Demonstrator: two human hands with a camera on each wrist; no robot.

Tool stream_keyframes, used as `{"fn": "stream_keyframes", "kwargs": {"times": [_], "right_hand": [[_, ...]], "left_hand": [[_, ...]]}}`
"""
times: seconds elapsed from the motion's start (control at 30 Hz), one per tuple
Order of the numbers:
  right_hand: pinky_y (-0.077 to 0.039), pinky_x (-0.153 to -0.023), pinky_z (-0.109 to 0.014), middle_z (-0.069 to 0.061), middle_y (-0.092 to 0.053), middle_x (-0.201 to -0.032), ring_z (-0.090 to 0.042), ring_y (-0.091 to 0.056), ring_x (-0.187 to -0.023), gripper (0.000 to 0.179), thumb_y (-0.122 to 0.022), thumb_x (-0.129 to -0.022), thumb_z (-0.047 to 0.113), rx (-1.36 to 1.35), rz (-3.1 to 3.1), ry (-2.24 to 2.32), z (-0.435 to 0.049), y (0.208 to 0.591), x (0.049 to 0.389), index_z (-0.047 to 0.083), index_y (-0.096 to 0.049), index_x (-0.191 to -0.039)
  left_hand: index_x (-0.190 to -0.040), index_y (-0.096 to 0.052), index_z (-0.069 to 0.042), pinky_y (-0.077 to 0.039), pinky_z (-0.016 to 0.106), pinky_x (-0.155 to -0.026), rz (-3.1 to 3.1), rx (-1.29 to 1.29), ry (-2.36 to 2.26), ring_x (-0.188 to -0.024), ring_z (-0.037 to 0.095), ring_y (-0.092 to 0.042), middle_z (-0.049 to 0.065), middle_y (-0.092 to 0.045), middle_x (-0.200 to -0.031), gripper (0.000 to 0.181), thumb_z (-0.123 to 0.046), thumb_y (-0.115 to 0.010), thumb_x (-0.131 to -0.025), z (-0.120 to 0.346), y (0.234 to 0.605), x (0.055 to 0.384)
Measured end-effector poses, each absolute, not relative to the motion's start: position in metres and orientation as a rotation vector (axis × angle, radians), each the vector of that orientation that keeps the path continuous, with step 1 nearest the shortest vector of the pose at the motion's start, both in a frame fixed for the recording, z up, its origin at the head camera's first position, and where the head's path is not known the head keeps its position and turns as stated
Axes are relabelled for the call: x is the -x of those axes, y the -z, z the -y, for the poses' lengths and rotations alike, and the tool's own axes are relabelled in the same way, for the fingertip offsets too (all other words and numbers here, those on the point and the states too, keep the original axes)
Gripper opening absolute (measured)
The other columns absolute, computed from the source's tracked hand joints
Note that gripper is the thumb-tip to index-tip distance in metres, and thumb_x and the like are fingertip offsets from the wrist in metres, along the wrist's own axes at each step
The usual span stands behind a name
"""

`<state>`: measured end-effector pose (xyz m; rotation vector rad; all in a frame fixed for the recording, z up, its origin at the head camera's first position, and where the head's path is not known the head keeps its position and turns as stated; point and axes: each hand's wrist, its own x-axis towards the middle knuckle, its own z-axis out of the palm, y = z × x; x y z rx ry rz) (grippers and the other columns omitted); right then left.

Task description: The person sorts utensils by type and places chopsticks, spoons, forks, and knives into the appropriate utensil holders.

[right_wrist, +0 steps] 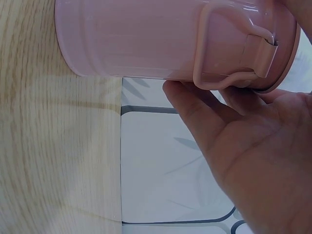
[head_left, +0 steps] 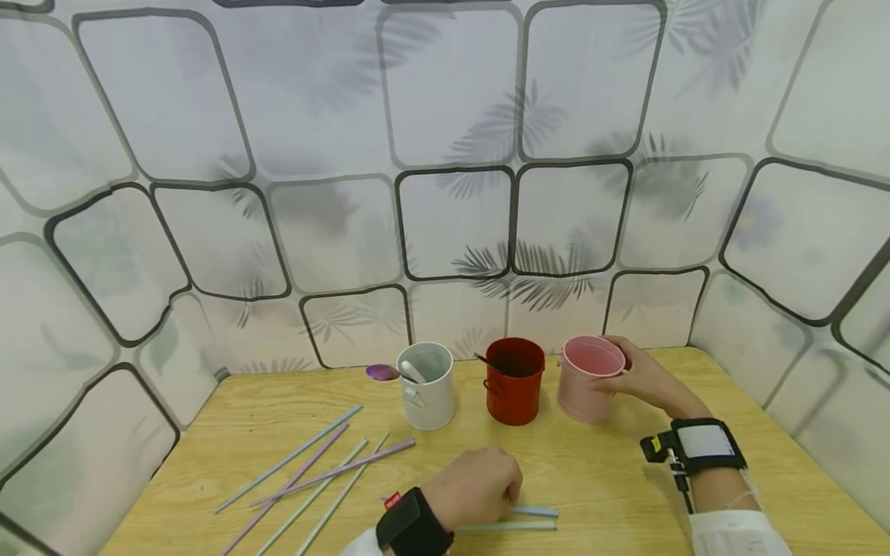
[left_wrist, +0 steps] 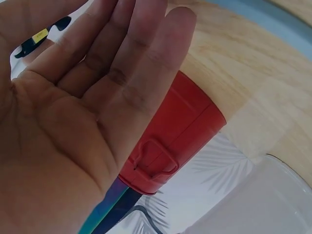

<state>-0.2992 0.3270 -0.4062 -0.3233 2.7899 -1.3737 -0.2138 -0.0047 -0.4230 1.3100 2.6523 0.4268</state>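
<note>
My right hand [head_left: 650, 380] grips the pink metal bucket [head_left: 582, 395] near its rim, thumb on the near side and fingers behind. In the right wrist view, the bucket's folded wire handle [right_wrist: 200, 53] shows above that hand. My left hand [head_left: 476, 485] is low over the table's front, above a light blue stick [head_left: 535, 511] and a pale green stick [head_left: 518, 526]. Its fingers [left_wrist: 141, 83] look loosely extended in the left wrist view, with nothing seen in the palm; some fingertips are cut off. A red bucket [head_left: 513, 398] stands beside the pink one.
Left of the red bucket stands a white bucket [head_left: 429, 401] holding spoon-like utensils, one with a purple spoon bowl [head_left: 382, 372]. A dark handle [head_left: 487, 361] leans out of the red bucket. Several pastel sticks [head_left: 306, 448] lie crossed at the left. A patterned curtain [head_left: 459, 224] surrounds the table.
</note>
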Motion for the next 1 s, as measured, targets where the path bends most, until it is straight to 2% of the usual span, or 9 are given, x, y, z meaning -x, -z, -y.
{"fn": "stream_keyframes", "kwargs": {"times": [0.23, 0.5, 1.0], "right_hand": [[-0.052, -0.099, -0.053, -0.029, -0.048, -0.147, -0.044, -0.051, -0.130, 0.095, -0.084, -0.087, 0.031, 0.330, -2.799, 1.367, -0.3285, 0.4068, 0.2994, -0.003, -0.028, -0.156], [-0.052, -0.098, -0.052, -0.029, -0.048, -0.146, -0.043, -0.052, -0.129, 0.095, -0.084, -0.087, 0.032, 0.324, -2.794, 1.364, -0.3275, 0.4062, 0.2993, -0.003, -0.028, -0.156], [-0.051, -0.099, -0.051, -0.030, -0.048, -0.145, -0.044, -0.051, -0.129, 0.095, -0.085, -0.086, 0.031, 0.307, -2.793, 1.369, -0.3277, 0.4070, 0.3003, -0.006, -0.029, -0.153]], "left_hand": [[-0.076, -0.072, -0.019, -0.040, 0.014, -0.056, -2.677, -1.311, -0.358, -0.063, -0.001, -0.048, -0.015, -0.054, -0.068, 0.019, -0.012, -0.088, -0.082, 0.0017, 0.4278, 0.2134], [-0.074, -0.070, -0.019, -0.039, 0.014, -0.055, -2.697, -1.356, -0.334, -0.063, 0.000, -0.046, -0.015, -0.052, -0.068, 0.022, -0.007, -0.085, -0.082, 0.0022, 0.4292, 0.2106], [-0.075, -0.069, -0.020, -0.038, 0.015, -0.057, -2.712, -1.366, -0.307, -0.064, 0.001, -0.046, -0.015, -0.051, -0.068, 0.022, -0.009, -0.086, -0.083, 0.0017, 0.4304, 0.2094]]}}
